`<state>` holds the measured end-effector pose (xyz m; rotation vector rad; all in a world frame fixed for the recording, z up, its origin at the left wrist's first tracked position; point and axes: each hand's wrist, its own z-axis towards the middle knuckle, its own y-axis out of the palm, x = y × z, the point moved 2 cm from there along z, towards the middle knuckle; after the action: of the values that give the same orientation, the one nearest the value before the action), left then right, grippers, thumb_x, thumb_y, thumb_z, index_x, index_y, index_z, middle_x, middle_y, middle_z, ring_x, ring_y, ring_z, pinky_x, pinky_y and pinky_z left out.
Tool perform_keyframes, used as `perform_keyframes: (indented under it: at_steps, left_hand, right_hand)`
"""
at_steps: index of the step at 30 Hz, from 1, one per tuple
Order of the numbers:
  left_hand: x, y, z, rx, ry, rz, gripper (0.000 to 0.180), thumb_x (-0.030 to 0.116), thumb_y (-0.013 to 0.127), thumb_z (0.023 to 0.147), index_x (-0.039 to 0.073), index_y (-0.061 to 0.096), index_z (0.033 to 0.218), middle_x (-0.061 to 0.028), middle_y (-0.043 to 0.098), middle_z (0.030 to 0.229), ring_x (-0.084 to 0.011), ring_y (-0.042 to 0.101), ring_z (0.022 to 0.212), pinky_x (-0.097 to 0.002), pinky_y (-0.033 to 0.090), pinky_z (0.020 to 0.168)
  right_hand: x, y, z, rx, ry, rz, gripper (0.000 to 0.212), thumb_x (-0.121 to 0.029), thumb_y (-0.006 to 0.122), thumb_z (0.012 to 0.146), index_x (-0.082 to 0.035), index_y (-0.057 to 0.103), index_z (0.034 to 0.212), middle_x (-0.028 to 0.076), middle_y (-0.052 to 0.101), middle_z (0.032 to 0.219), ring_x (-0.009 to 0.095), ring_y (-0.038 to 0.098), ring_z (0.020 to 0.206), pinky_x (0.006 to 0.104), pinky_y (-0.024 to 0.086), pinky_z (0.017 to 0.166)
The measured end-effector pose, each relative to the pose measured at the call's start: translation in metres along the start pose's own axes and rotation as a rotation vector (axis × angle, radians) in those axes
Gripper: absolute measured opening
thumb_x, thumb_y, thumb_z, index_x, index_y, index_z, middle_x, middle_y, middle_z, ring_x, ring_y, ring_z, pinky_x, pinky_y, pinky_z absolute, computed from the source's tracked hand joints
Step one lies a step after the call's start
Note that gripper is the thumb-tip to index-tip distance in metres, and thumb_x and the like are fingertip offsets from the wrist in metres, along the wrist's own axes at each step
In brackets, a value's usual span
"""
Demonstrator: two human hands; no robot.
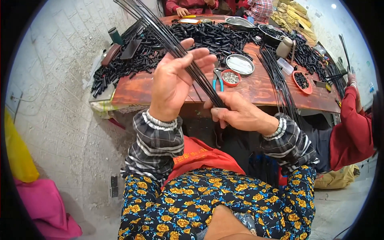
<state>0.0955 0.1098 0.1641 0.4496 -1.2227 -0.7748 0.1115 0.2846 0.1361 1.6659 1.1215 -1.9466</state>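
Note:
A long bundle of thin black rods [158,30] slants from the upper left down to my right hand [244,114]. That hand is closed round the lower ends, thumb and fingers pinching them together. Higher up, my left hand [170,82] holds the bundle between thumb and fingers, its palm turned up and its fingers stretched out loosely beneath the rods. One rod [197,92] hangs slightly apart from the others. Just beyond my hands, a pair of blue-handled pliers [217,80] lies on the reddish wooden table [136,89].
Black tubular pieces [200,38] are heaped across the table. A red dish [231,84] of small metal parts stands by a round metal tray [240,59]. More black rods [276,76] overhang the table edge. A person in red sleeves [348,136] works at right; others sit opposite.

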Motion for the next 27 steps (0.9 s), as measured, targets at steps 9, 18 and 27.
perform_keyframes:
  at_steps: [9, 18, 27]
  left_hand:
    - [-0.004, 0.005, 0.006, -0.109, -0.084, 0.183, 0.036, 0.004, 0.052, 0.092, 0.0, 0.046, 0.127, -0.0195, 0.062, 0.11, -0.0326, 0.064, 0.101, -0.0434, 0.054, 0.085]
    - [-0.004, -0.009, 0.006, 0.151, 0.136, 0.505, 0.017, 0.008, 0.066, 0.088, -0.001, 0.062, 0.101, -0.0115, 0.069, 0.092, -0.0156, 0.068, 0.071, -0.0265, 0.056, 0.065]
    - [-0.008, -0.013, 0.018, 0.261, 0.232, 0.77, 0.012, 0.009, 0.068, 0.086, 0.0, 0.061, 0.082, -0.0024, 0.061, 0.069, -0.0066, 0.055, 0.055, -0.0192, 0.045, 0.051]
  right_hand:
    - [0.008, 0.009, 0.005, 0.337, -0.268, 0.184, 0.033, -0.027, 0.041, 0.102, -0.001, 0.058, 0.112, -0.001, 0.052, 0.06, 0.004, 0.044, 0.051, 0.0199, 0.035, 0.048]
    - [0.012, 0.006, 0.024, 0.431, -0.324, 0.099, 0.025, -0.016, 0.042, 0.101, 0.002, 0.058, 0.11, -0.002, 0.049, 0.059, 0.005, 0.046, 0.053, 0.0215, 0.039, 0.05]
    - [0.024, 0.004, 0.042, 0.562, -0.308, -0.086, 0.018, -0.011, 0.047, 0.098, 0.0, 0.056, 0.107, -0.002, 0.05, 0.064, 0.005, 0.047, 0.054, 0.0224, 0.039, 0.048]
